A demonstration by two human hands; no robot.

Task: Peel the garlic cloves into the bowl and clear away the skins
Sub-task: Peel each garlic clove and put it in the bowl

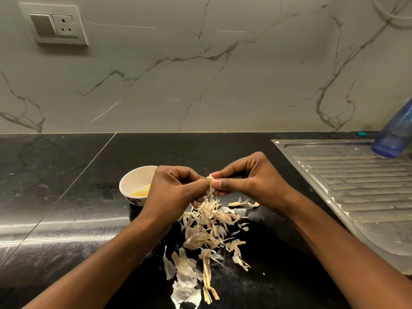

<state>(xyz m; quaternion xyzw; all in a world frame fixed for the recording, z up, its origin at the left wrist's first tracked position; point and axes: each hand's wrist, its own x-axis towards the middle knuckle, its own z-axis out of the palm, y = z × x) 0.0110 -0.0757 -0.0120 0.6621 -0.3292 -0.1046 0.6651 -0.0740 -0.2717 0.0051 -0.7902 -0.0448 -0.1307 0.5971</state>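
Nearest to me, loose papery garlic skins lie scattered on the black polished stone worktop, from its near edge up to just under both hands. Left hand and right hand meet above that heap, fingertips pinched together on one small pale garlic clove with a strip of skin hanging from it. Both sets of fingers are curled and grasping the clove; neither is free. The clove is held off the worktop. Most of it is hidden, so its long axis reads as roughly upright, but I cannot confirm that.

The small white ceramic bowl stands to the left of the clove, just beyond my left hand, which covers its right rim. Yellowish peeled cloves lie inside it.

Judgement: once the skin is off, the drop goes leftward, and my left hand is the nearer one to the bowl. The skins are not yet cleared.
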